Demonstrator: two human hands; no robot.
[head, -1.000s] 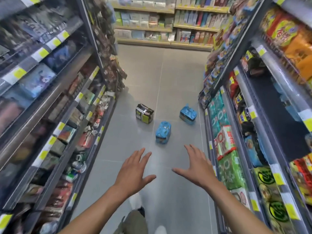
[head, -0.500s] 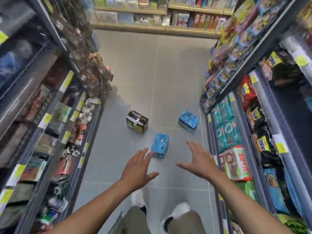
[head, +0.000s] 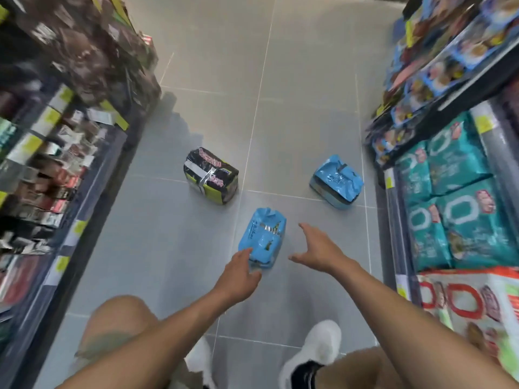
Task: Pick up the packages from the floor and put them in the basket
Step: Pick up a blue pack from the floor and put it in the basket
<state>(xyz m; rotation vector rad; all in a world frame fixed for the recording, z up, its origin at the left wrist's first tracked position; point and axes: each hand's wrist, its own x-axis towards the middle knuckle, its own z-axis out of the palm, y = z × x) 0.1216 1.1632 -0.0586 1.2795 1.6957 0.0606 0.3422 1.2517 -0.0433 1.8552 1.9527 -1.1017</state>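
Crouches lower than before over grey floor (head: pixel 295 108); leaves black package (head: pixel 210 178) and far blue package (head: pixel 335 181) lying there. Rests left hand (head: pixel 238 273) on end of near blue package (head: pixel 265 237), fingers (head: pixel 244 252) relaxed; hovers right hand (head: pixel 320 248) just beside, fingers spread.

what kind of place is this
Most likely a supermarket or convenience store aisle: stocked shelves line both sides, yellow price tags run along the shelf edges, and stacked teal packs fill a lower shelf on the right, beside a tiled floor.
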